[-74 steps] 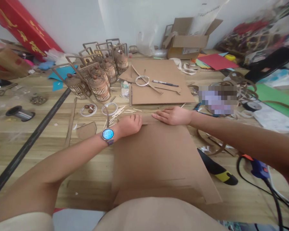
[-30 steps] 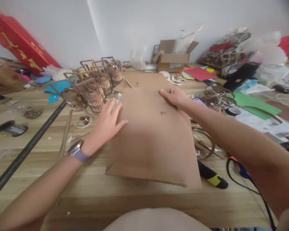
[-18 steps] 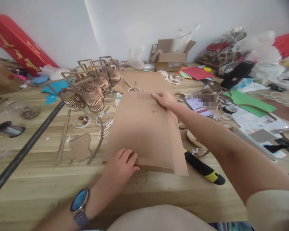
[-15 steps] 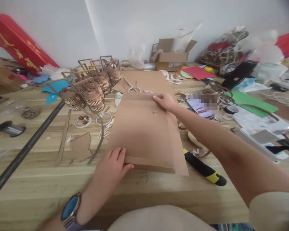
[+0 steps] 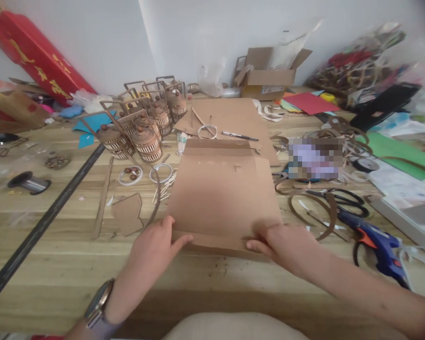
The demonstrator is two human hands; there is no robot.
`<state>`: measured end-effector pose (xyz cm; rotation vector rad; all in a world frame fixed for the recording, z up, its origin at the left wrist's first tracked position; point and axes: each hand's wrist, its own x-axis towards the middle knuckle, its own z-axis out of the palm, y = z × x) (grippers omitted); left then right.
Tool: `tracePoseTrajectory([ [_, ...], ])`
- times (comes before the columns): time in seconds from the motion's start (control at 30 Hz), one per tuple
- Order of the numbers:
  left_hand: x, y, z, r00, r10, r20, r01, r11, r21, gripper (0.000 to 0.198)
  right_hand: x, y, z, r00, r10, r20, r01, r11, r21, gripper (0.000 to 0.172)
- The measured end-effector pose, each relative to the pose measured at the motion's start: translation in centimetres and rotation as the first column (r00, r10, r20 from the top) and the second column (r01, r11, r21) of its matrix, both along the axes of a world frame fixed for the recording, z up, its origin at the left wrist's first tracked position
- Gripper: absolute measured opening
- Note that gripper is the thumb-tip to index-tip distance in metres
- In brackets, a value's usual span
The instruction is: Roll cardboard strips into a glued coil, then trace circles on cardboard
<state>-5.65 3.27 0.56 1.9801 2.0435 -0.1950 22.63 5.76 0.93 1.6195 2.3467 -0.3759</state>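
Note:
A brown cardboard sheet (image 5: 223, 193) with folded flaps along its near and far edges lies in front of me on the wooden table. My left hand (image 5: 157, 248) grips its near left corner, thumb on the near flap. At the near right corner, my right hand (image 5: 281, 248) has its fingers curled over the board, with the thumb on the flap. Beyond the sheet is a second cardboard piece (image 5: 233, 113), bearing a pen (image 5: 240, 136) and a white ring (image 5: 207, 131).
Small woven lanterns (image 5: 147, 141) stand at the back left. A black strip (image 5: 46, 222) crosses the left side. On the right are a blue glue gun (image 5: 382, 248), black-handled scissors (image 5: 350, 203) and curled brown strips. An open carton (image 5: 269, 78) is by the wall.
My right hand has moved from the far flap to the near right corner. The far flap now stands partly raised. The view has shifted, showing the glue gun and scissors; the yellow-black cutter is no longer visible.

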Motion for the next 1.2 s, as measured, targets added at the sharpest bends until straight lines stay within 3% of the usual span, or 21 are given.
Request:
tracePoseTrajectory([
  [0.17,-1.2,0.7,-1.2,0.934,0.189,0.305,-0.169,0.982,-0.089,0.044,-0.6,-1.0,-0.3,0.997,-0.06,-0.05,0.056,0.996,-0.072,0.034],
  [0.23,-1.8,0.4,-2.1,0.842,0.276,0.463,-0.259,0.96,-0.101,0.054,-0.6,-1.4,-0.7,0.989,-0.112,-0.098,0.104,0.991,-0.083,0.034],
  [0.33,-2.2,-0.2,-3.1,0.7,0.312,0.642,-0.33,0.939,-0.097,0.062,-0.3,-2.2,-1.7,0.951,-0.223,-0.213,0.214,0.975,-0.068,0.034],
  [0.53,-1.9,-0.7,-3.1,0.591,0.346,0.729,-0.37,0.919,-0.137,0.068,-0.5,-3.6,-3.1,0.817,-0.293,-0.497,0.332,0.943,-0.009,0.032],
  [0.73,-2.9,-1.2,-4.4,0.398,0.404,0.824,-0.337,0.899,-0.279,0.061,-0.8,-4.2,-3.9,0.731,-0.265,-0.628,0.366,0.93,0.034,0.031],
  [0.8,-3.2,-1.2,-4.7,0.382,0.4,0.833,-0.338,0.9,-0.277,0.051,-0.7,-4.3,-4.1,0.704,-0.25,-0.665,0.37,0.928,0.043,0.03],
  [0.97,-3.2,-1.1,-4.2,0.433,0.361,0.826,-0.332,0.916,-0.226,0.031,-0.5,-4.5,-4.1,0.656,-0.289,-0.697,0.361,0.931,-0.046,0.028],
  [1.07,-3.1,-1.3,-3.9,0.408,0.358,0.84,-0.323,0.917,-0.234,0.031,-0.4,-4.8,-3.8,0.64,-0.307,-0.704,0.359,0.93,-0.078,0.028],
  [1.2,-3.0,-1.7,-3.6,0.402,0.388,0.829,-0.274,0.915,-0.295,0.048,-0.4,-5.1,-3.8,0.637,-0.299,-0.71,0.363,0.929,-0.065,0.028],
])
